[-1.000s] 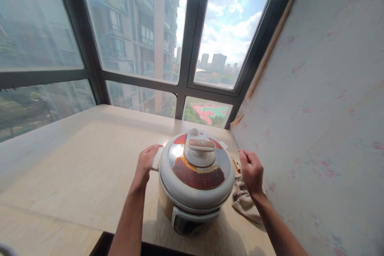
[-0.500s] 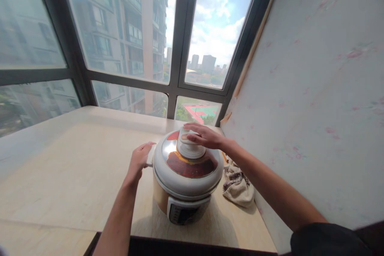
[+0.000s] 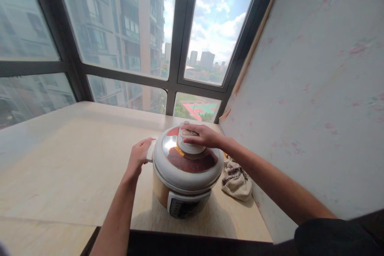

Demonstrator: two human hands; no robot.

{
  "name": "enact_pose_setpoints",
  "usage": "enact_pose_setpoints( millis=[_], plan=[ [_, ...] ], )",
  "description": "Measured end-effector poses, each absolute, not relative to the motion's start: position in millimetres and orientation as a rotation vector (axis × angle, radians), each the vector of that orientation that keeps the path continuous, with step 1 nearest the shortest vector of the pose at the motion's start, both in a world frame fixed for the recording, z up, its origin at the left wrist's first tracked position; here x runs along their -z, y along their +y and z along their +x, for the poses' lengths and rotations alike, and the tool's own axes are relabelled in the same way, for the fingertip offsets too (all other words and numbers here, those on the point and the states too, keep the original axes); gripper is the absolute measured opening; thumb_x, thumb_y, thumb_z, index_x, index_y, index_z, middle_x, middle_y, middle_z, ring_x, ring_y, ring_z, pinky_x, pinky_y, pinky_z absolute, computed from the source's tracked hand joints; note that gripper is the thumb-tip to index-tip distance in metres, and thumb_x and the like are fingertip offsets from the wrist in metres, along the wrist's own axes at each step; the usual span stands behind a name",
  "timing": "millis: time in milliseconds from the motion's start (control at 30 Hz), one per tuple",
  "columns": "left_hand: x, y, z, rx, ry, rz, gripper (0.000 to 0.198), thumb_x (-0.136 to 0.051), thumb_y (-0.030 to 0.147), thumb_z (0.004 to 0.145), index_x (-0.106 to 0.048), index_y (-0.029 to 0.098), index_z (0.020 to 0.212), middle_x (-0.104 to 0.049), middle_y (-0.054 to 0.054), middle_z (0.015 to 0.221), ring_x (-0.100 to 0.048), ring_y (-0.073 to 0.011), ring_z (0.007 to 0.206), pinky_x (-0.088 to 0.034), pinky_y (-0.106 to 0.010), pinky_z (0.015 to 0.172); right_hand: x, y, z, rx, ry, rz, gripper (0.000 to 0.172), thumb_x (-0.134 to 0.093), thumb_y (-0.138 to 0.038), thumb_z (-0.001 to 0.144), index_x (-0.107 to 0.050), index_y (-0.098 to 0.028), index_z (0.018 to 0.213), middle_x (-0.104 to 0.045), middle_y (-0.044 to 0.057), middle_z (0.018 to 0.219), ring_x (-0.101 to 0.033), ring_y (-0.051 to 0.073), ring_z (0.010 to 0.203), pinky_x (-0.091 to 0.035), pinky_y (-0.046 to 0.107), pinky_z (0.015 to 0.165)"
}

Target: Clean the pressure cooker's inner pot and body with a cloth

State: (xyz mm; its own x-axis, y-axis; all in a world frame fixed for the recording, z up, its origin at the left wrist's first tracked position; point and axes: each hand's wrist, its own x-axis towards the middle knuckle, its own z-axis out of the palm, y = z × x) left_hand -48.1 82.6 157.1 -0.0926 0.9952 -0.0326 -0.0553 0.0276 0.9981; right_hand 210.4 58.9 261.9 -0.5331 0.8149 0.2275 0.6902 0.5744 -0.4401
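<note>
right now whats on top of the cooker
A lid with a handle, partly covered by the right hand's grip. The closed lid hides whatever is inside the cooker.

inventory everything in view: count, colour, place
electric pressure cooker: 1, white-gold, on ledge
cloth: 1, beige-brown, right of cooker
ledge: 1, cream, foreground
window frame: 1, grey, behind
wall: 1, white floral, right
apartment block: 1, grey, outside left
sports court: 1, red-green, outside
high-rises: several, grey, outside
sky: 1, cloudy blue, outside
strip: 1, black, bottom edge
left hand: 1, bare, gripping side handle
right hand: 1, bare, gripping lid handle
sleeve: 1, black, lower right
</note>
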Motion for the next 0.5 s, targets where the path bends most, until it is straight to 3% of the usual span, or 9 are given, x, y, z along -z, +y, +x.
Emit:
enact_pose_setpoints(
  millis=[367, 500],
  plan=[
    [-153.7, 82.1, -50.5, -1.255, 1.311, 1.207, 0.046, -0.058, 0.052, 0.068, -0.073, 0.012, 0.084, -0.043, 0.005, 0.044, -0.032, -0.0111, 0.038, -0.021, -0.025, 0.037, -255.0, 54.0, 206.3, -0.227, -2.36, -1.275, 0.046, -0.063, -0.054, 0.093, -0.07, -0.024, 0.127, -0.074, 0.006, 0.124, -0.067, 0.027, 0.112, -0.048, 0.035, 0.097],
    [-158.9, 95.2, -57.6, -1.139, 1.464, 1.523, 0.031, -0.054, 0.045, 0.075, -0.067, 0.018, 0.066, -0.052, -0.001, 0.052, -0.045, -0.0166, 0.052, -0.03, -0.027, 0.049, -253.8, 52.6, 204.1, -0.144, -2.373, -1.335, 0.046, -0.06, -0.057, 0.094, -0.071, -0.025, 0.124, -0.075, 0.006, 0.119, -0.068, 0.027, 0.108, -0.048, 0.036, 0.095]
  ],
)
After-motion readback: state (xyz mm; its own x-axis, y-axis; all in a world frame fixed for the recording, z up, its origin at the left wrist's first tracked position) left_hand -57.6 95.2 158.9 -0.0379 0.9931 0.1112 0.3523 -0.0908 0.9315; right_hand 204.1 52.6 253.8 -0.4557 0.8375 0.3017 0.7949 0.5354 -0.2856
